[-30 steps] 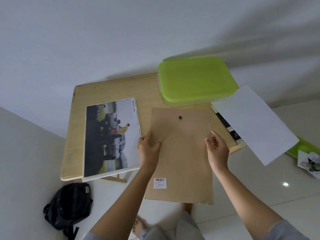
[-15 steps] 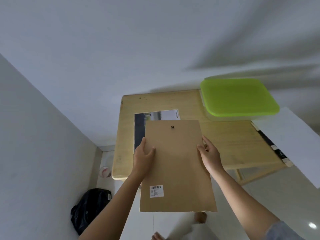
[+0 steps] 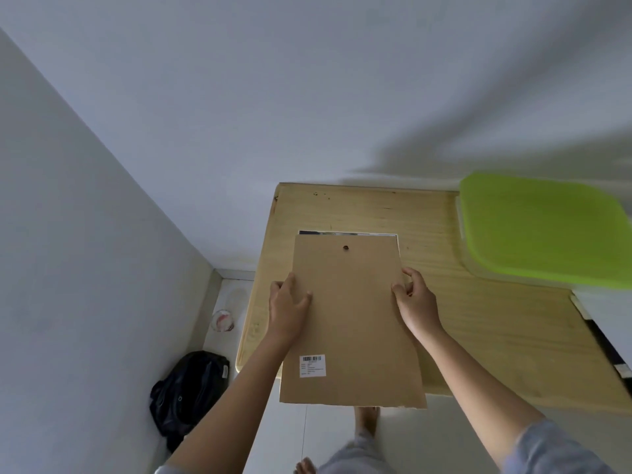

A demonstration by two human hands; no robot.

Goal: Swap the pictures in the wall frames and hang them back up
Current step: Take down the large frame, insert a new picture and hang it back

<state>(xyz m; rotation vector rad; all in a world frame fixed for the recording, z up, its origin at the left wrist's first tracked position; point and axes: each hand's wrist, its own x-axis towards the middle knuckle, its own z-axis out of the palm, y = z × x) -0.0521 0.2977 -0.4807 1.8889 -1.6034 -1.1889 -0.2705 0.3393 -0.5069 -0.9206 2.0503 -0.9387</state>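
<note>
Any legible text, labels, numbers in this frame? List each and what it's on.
Nothing reads legibly.
White barcode sticker on the flat brown cardboard backing board: barcode plus printed lines, too small to read.
Pale tag on the black fabric bag on the floor: too blurred to read.

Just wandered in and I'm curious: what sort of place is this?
Probably a plain room at home: a wooden table near a corner of bare white walls, a black bag on the tiled floor, a bare foot below.
</note>
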